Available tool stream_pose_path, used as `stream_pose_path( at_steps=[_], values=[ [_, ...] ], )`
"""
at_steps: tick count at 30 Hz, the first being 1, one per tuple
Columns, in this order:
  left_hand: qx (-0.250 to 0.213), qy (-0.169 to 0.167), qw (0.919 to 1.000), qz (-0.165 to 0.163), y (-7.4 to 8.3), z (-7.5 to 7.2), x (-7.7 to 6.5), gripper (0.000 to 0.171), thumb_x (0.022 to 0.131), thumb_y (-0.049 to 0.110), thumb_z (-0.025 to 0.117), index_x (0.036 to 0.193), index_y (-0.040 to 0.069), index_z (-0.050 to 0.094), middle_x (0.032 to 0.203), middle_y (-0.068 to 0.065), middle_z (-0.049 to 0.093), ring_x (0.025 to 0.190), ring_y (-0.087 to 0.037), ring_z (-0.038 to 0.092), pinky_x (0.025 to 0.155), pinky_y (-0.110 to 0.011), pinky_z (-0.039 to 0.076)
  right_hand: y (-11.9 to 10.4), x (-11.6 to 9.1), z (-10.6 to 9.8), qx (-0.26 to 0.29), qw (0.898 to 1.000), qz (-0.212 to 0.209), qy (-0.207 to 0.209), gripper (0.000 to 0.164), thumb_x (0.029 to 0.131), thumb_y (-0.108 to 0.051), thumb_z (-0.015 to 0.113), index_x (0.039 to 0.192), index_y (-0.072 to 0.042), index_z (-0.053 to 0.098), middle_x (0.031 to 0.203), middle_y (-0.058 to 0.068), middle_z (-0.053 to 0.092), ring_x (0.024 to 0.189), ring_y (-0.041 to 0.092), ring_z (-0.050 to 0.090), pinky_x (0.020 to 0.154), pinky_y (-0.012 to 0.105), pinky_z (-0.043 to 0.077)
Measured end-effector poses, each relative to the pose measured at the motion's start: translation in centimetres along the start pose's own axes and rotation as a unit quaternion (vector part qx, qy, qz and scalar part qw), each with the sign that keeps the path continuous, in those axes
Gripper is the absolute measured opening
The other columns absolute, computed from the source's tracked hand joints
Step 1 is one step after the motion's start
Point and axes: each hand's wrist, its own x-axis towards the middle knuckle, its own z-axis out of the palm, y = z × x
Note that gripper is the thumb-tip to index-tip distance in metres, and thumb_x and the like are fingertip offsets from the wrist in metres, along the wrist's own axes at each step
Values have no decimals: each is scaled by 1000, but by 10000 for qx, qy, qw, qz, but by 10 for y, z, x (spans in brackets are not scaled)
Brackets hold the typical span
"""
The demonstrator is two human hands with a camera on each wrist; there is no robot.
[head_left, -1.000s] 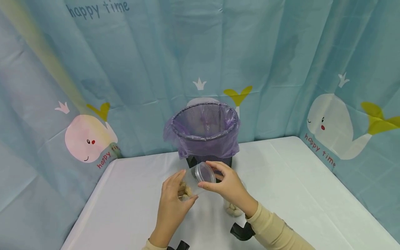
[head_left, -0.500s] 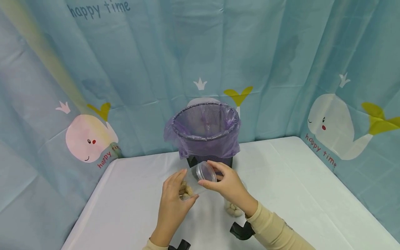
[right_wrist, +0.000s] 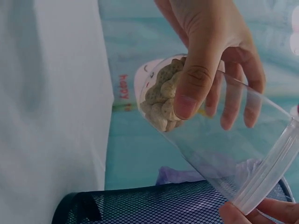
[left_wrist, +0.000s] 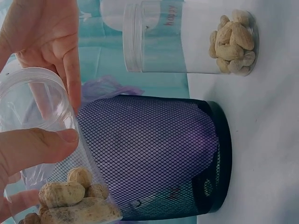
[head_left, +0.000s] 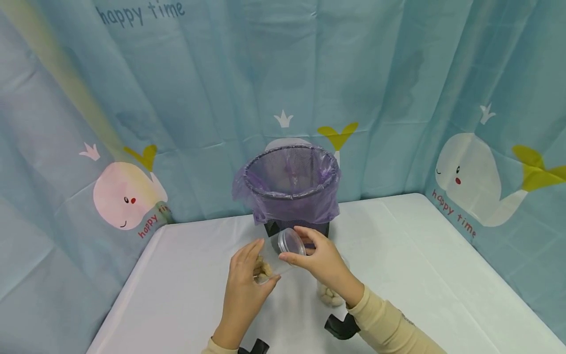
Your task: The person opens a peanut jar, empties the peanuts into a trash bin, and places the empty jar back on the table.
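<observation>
A clear plastic jar [head_left: 271, 258] is tilted above the table, its lidded end up and to the right. Several peanuts [left_wrist: 72, 198] lie gathered at its lower end. My left hand [head_left: 243, 287] grips the jar's body near that end, thumb on one side and fingers on the other. At the top, my right hand [head_left: 320, 258] holds the round clear lid [right_wrist: 268, 165] by its edge between thumb and fingers. The lid sits on the jar's mouth. A second clear jar [left_wrist: 163, 37] with peanuts stands upright on the table, partly hidden by the right forearm in the head view.
A black mesh bin [left_wrist: 149, 149] lined with a purple bag [head_left: 305, 211] stands just beyond the hands. The white-covered table [head_left: 177, 290] meets a blue printed curtain [head_left: 203, 98] behind and at the sides. Black curved pieces [head_left: 342, 327] show by both wrists.
The right hand's fingers and thumb have shifted slightly on the lid. The left hand and the jar stay nearly where they were.
</observation>
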Motion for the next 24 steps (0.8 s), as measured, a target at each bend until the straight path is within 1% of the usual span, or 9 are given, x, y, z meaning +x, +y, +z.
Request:
stream_pose_path(
  at_steps=[4, 7, 10, 13, 15, 19, 21, 24],
  values=[
    [50, 8, 10000, 29, -1, 0, -1, 97, 47, 3, 98, 135, 7, 56, 131, -11, 60, 118, -32, 54, 92, -46, 56, 0, 0, -1, 31, 9998, -149, -128, 77, 79, -37, 83, 142, -4, 52, 140, 10, 57, 124, 26, 57, 100, 40, 56],
    [56, -11, 10000, 18, 0, 0, -1, 97, 47, 3, 98, 135, 7, 56, 131, -11, 60, 118, -32, 54, 92, -47, 56, 2, 1, -2, 15, 9992, -313, -254, 75, 82, -33, 82, 142, -3, 51, 142, 13, 55, 128, 29, 55, 103, 44, 54],
    [37, -40, 10000, -20, 0, -1, -1, 98, 47, 3, 98, 135, 8, 56, 132, -11, 60, 119, -32, 53, 91, -47, 56, 2, 1, -2, 29, 9988, -367, -316, 74, 82, -31, 82, 143, -3, 50, 143, 14, 54, 130, 30, 53, 104, 46, 53],
    [17, -37, 10000, -27, 1, -1, -1, 97, 48, 3, 98, 135, 7, 56, 132, -10, 60, 119, -32, 53, 92, -47, 56, 2, 1, -1, 28, 9992, -299, -250, 78, 81, -33, 83, 144, -3, 49, 143, 13, 53, 128, 30, 54, 104, 46, 53],
    [17, -13, 10000, -11, 1, -1, 0, 96, 48, 3, 98, 135, 6, 57, 132, -10, 60, 118, -31, 54, 92, -47, 56, 1, 1, -1, 7, 9997, -172, -144, 82, 79, -37, 84, 145, -5, 48, 144, 11, 52, 127, 29, 54, 104, 45, 53],
    [39, 41, 10000, 20, 0, -1, 0, 96, 48, 3, 98, 135, 7, 57, 132, -10, 60, 118, -31, 54, 91, -46, 56, 0, 1, 1, -53, 10000, 47, 36, 85, 77, -44, 84, 144, -6, 50, 141, 9, 56, 123, 26, 57, 103, 43, 54],
    [57, 46, 10000, 22, 0, -1, 0, 96, 48, 3, 98, 134, 7, 57, 131, -10, 60, 118, -31, 54, 91, -45, 56, 1, 2, 2, -25, 10000, 69, 27, 82, 77, -42, 84, 143, -6, 51, 138, 9, 58, 122, 25, 58, 101, 42, 55],
    [104, 2, 9999, -8, -1, 0, -1, 96, 47, 5, 99, 134, 6, 58, 132, -11, 60, 119, -31, 53, 92, -44, 55, 2, 2, 1, 42, 9999, -64, -95, 79, 78, -36, 84, 142, -3, 52, 138, 12, 58, 122, 26, 58, 102, 42, 55]
  ],
)
